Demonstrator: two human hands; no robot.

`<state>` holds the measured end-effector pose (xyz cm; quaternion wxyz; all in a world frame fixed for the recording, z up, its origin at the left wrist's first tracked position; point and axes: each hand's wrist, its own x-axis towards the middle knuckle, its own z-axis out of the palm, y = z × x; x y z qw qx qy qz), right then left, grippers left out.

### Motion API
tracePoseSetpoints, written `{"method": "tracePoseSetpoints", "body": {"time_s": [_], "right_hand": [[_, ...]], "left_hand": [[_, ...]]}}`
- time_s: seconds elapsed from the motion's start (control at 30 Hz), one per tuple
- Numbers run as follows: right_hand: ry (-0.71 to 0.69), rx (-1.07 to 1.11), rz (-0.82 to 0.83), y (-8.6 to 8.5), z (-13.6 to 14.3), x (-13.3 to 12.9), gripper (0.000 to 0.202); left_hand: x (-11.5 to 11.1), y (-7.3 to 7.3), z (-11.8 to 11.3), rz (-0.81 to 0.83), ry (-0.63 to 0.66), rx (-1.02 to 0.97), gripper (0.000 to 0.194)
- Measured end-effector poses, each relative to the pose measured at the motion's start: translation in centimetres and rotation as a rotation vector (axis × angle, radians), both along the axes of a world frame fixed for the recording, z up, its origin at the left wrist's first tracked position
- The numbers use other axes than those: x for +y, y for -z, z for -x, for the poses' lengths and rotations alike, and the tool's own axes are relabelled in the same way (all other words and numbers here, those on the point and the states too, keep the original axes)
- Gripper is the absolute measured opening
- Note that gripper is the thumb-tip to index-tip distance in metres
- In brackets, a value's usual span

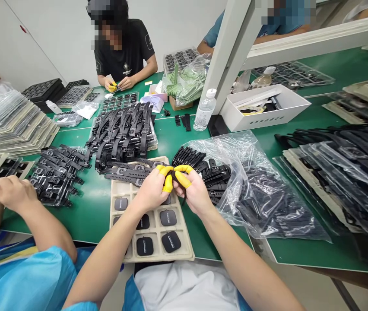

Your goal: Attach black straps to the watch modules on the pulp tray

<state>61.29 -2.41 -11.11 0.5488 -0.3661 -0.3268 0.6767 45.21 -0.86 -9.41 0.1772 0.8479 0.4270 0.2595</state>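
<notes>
hands: left hand (151, 190) and right hand (194, 190) meet above the top of the tray (119, 216), both wearing yellow cots (167, 183) on the fingertips.
grip: both pinch one small black strap (173, 175) between them; left fingers curl around its near end, right thumb and forefinger clamp the other side.
strap: held in the air just over the tray's far edge, partly hidden by the fingers, so I cannot tell whether a watch body is on it.
tray: beige, with black watch bodies (167, 217) sitting in several pockets; none of those in the pockets shows a strap fitted.
done pile: strapped pieces (122, 129) lie stacked beyond the tray, more spread to the left (57, 172). By the look of it, a good batch is already through.
supply: loose straps (211, 172) spill from the clear bag (252, 185) just right of the hands, still plenty in there.
left to do: judging by the filled pockets and the full bag, a lot remains.
neighbours: a co-worker's hands (5, 192) rest clasped at the left; another person (121, 47) works across the table.
</notes>
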Motion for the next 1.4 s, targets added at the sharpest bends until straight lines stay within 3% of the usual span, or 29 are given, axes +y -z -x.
{"method": "tracePoseSetpoints", "body": {"time_s": [0.27, 0.63, 1.1, 1.23, 1.3, 1.4], "right_hand": [[-0.013, 0.143, 0.067, -0.8, -0.4, -0.1, 0.044], [0.013, -0.058, 0.016, -0.1, -0.3, -0.1, 0.048], [-0.002, -0.037, -0.015, -0.2, -0.5, -0.4, 0.041], [0.013, -0.007, 0.002, -0.1, -0.7, -0.4, 0.036], [-0.045, 0.004, 0.027, -0.3, -0.8, -0.4, 0.037], [-0.279, 0.068, 0.103, -0.7, -1.0, -0.5, 0.041]], "left_hand": [[-0.2, 0.1, 0.0, 0.037, 0.059, -0.055, 0.041], [-0.2, 0.0, -0.2, 0.051, 0.016, 0.049, 0.038], [-0.3, 0.2, -0.1, 0.155, 0.031, -0.207, 0.040], [-0.2, 0.5, 0.0, 0.199, -0.035, -0.316, 0.041], [-0.3, 0.8, 0.0, 0.209, -0.098, -0.396, 0.035], [-0.5, 1.2, -0.5, 0.172, -0.155, -0.544, 0.027]]}}
